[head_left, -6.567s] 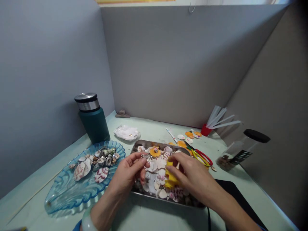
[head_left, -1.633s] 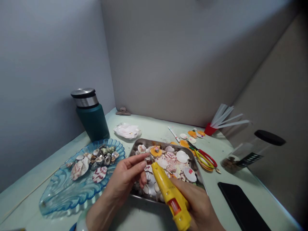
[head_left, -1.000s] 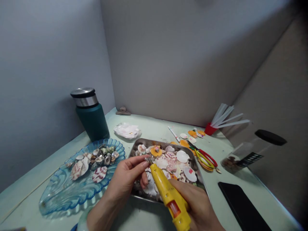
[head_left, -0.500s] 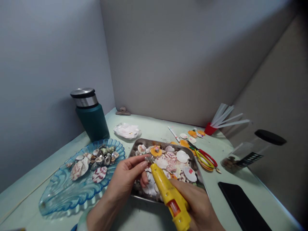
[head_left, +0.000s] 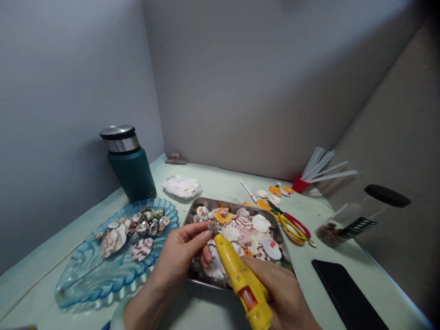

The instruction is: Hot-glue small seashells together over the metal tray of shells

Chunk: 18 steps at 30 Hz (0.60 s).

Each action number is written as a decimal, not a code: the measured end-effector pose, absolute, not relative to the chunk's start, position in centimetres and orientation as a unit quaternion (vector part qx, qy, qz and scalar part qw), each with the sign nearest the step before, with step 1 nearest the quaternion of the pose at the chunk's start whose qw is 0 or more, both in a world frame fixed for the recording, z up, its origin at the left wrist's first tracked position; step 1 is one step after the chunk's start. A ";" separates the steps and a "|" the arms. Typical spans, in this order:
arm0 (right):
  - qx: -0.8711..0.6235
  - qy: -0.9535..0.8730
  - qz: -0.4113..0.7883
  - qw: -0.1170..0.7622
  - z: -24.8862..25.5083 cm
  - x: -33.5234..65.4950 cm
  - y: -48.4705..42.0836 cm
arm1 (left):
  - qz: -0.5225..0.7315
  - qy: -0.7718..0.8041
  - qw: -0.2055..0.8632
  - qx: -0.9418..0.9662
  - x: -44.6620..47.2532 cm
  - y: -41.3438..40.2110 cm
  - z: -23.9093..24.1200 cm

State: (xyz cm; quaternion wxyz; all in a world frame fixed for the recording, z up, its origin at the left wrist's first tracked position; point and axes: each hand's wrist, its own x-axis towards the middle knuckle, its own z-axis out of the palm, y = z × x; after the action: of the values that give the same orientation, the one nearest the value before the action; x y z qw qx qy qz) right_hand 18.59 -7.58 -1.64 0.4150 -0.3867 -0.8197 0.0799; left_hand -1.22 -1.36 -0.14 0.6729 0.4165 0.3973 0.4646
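Note:
My right hand (head_left: 275,286) is wrapped round a yellow hot glue gun (head_left: 235,270), its nozzle pointing up and to the left. Thumb and index finger of my left hand (head_left: 187,245) pinch a small greyish piece (head_left: 212,227), possibly a little shell, at the nozzle's tip. Whether nozzle and piece touch is too small to tell. Both hands are above a metal tray (head_left: 202,201) filled with seashells (head_left: 244,229), white, orange and pink-speckled.
To the left, a blue scalloped glass dish (head_left: 103,279) holds small shells, with a green bottle (head_left: 132,169) behind. On the right lie scissors (head_left: 295,227), a black phone (head_left: 343,293), a black-lidded jar (head_left: 360,215) and a red cup (head_left: 300,184) of glue sticks. A white packet (head_left: 181,187) sits behind the tray.
The glue gun's nozzle has shifted very slightly left toward my left fingertips. Otherwise both hands and the things on the table look the same.

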 end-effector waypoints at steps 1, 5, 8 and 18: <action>-0.388 -0.819 0.084 0.415 -1.6 18.6 -7.6 | 0.465 0.399 0.672 0.417 -1.2 -1.4 -0.1; -0.381 -0.820 0.078 0.419 -1.6 18.5 -7.5 | 0.463 0.405 0.667 0.420 -1.1 -1.4 0.0; -0.382 -0.824 0.079 0.411 -1.7 18.6 -7.6 | 0.465 0.401 0.669 0.418 -1.1 -1.5 0.1; -0.379 -0.820 0.059 0.425 -1.3 18.5 -7.5 | 0.487 0.395 0.658 0.417 -1.3 -1.4 0.1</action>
State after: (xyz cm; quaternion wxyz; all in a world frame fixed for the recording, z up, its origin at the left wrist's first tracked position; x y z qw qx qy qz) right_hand 18.45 -7.53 -1.25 0.4254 -0.3787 -0.8199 0.0588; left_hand -1.28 -1.39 0.12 0.6578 0.4170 0.3951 0.4870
